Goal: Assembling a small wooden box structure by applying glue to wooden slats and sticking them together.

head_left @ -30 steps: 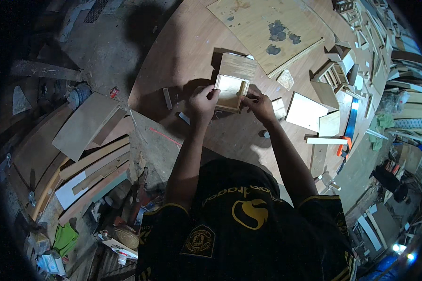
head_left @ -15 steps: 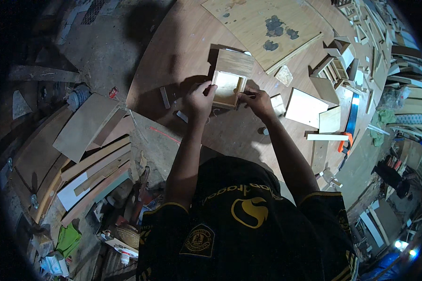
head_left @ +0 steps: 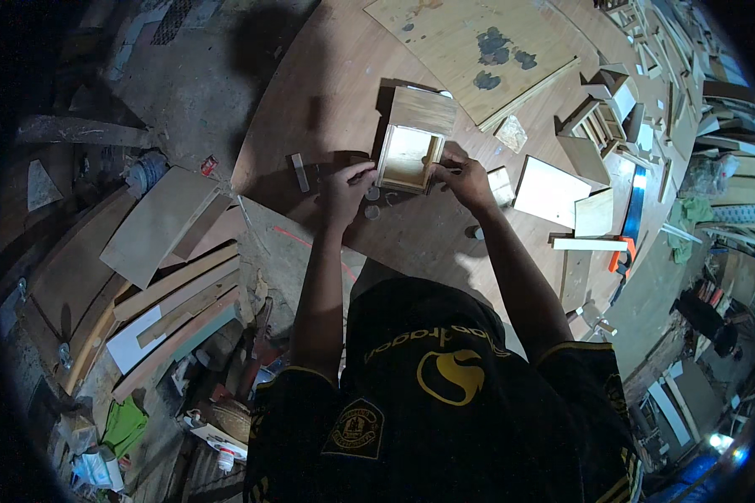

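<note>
A small wooden box rests on the table, with a brown panel over its far part and a pale open compartment at its near end. At the compartment's left edge is my left hand, thumb and fingers brought together against the wall; its fingertips are partly in shadow. My right hand grips the opposite wall between thumb and fingers. Beside my left hand lies a small round disc. A short flat strip is farther left.
Right of my hands lie a white board, a thin wood strip and a handsaw with an orange handle. Behind them sits a slatted wooden piece. A stained plywood sheet covers the far table. Stacked boards stand at left.
My left hand has drawn back slightly to the left, from over the compartment's wall to its outer edge, uncovering the round disc. The right hand stays on the box.
</note>
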A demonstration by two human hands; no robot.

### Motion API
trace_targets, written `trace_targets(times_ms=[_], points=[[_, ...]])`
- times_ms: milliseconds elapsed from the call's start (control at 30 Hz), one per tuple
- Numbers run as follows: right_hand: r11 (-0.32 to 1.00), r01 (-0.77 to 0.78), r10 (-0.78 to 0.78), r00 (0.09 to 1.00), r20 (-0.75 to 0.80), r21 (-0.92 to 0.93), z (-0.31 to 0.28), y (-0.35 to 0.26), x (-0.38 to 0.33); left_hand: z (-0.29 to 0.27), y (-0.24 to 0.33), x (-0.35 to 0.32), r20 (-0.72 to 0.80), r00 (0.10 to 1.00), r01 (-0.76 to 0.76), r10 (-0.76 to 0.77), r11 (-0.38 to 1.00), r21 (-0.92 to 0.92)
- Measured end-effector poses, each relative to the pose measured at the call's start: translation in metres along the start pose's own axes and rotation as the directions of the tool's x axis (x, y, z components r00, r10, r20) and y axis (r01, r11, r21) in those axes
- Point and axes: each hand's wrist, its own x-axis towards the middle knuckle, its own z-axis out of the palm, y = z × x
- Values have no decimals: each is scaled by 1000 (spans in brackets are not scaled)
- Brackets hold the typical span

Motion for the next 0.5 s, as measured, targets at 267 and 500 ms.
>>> trace_targets(times_ms=[267,500], points=[[996,63,-64,998,10,61,1,-7,-4,-1,-2,-11,72,994,92,-86,993,-76],[996,71,-71,997,6,58,2,-8,-3,6,-5,-13,18,996,94,-93,989,-112]])
